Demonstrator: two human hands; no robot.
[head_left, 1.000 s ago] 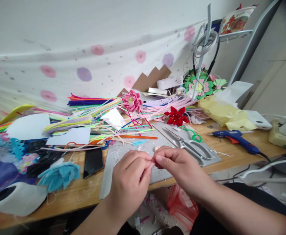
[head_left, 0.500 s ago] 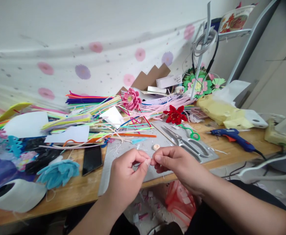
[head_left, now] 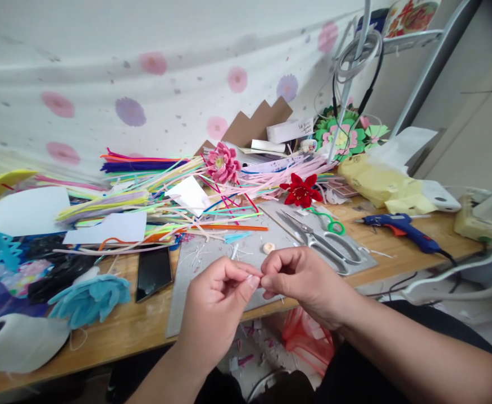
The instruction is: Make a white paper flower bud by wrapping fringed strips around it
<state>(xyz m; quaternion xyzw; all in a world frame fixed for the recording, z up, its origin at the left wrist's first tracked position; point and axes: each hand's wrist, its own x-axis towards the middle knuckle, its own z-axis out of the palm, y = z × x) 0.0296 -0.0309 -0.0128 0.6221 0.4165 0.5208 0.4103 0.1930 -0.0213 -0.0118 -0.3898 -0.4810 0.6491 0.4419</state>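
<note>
My left hand (head_left: 223, 297) and my right hand (head_left: 303, 280) meet fingertip to fingertip above the front edge of the grey mat (head_left: 182, 292). Both are closed in a pinch, thumb against index finger. Whatever sits between the fingertips is too small to name. Just behind my right hand lies a small beige ring-shaped piece (head_left: 268, 247). Large silver scissors (head_left: 319, 244) rest on the mat to the right, beside green-handled scissors (head_left: 334, 225). A red flower (head_left: 301, 191) stands behind them.
A blue glue gun (head_left: 410, 229) lies on the right of the wooden table (head_left: 123, 331). A black phone (head_left: 154, 272), a blue fuzzy flower (head_left: 92, 297) and a white roll (head_left: 22, 342) are at left. Coloured pipe cleaners (head_left: 119, 205) and a pink flower (head_left: 223, 162) lie behind.
The view has shifted slightly, so items on the left sit further left. My hands stay pinched together, with the right fingers bent a little differently.
</note>
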